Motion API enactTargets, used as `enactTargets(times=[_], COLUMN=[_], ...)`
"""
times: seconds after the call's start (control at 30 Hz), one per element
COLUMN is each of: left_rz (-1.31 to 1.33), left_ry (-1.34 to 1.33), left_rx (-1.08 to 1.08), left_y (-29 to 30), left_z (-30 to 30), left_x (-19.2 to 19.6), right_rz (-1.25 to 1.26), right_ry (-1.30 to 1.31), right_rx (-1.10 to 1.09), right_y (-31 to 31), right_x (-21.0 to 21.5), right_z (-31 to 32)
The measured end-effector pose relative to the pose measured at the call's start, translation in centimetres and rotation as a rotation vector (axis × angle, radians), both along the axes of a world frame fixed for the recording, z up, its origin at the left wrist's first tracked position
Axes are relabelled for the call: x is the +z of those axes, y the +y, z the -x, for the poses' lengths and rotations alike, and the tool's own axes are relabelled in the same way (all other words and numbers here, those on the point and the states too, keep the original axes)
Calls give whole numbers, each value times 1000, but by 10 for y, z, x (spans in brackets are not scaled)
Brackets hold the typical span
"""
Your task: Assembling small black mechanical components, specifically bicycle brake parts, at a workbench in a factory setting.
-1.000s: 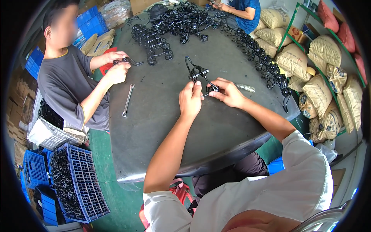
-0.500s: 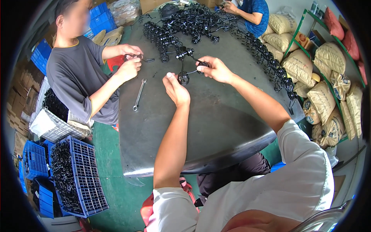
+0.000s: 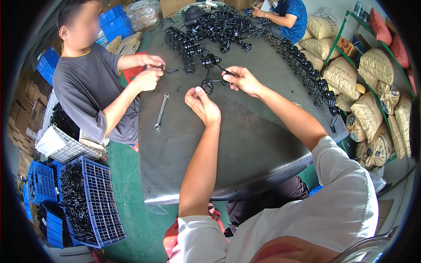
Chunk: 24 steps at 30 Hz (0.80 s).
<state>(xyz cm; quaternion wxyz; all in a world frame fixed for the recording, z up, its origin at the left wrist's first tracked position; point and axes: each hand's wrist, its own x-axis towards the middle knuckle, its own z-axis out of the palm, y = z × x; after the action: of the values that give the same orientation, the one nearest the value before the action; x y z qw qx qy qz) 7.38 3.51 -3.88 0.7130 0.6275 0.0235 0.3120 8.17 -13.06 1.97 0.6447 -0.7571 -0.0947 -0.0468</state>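
On the dark table lies a black metal part with round loops and thin rods (image 3: 207,86), its far end next to the piled parts. My right hand (image 3: 244,80) is closed around a loop at its right side, thumb and fingers pinching it. My left hand (image 3: 204,106) is just in front of the left loop, palm turned up and fingers curled toward the thumb. Whatever the left fingertips pinch, if anything, is too small or hidden to make out. A silver wrench (image 3: 162,111) rests on the table to the left.
A heap of similar black parts (image 3: 219,26) covers the far table, and a row (image 3: 313,74) runs along its right edge. A co-worker (image 3: 94,87) at left handles a dark part. Blue crates (image 3: 101,197) stand lower left, sacks (image 3: 342,79) at right.
My left hand has drawn slightly back from the left loop, its fingers curling in. My right hand keeps its grip. The whole view has shifted slightly.
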Motion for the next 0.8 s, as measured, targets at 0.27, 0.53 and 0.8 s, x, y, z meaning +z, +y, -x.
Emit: enactTargets(times=[0.27, 0.53, 0.8], left_rz=[-21, -19, -22], left_ry=[-4, 18, 42], left_rx=[-11, -34, -45], left_y=[-1, 0, -1], left_z=[2, 3, 5], left_x=[2, 5, 7], right_rz=[-63, -67, -54], right_ry=[169, 206, 218], right_rx=[19, 7, -46], right_y=[1, 9, 25], right_x=[22, 28, 17], right_z=[-34, -65, -79])
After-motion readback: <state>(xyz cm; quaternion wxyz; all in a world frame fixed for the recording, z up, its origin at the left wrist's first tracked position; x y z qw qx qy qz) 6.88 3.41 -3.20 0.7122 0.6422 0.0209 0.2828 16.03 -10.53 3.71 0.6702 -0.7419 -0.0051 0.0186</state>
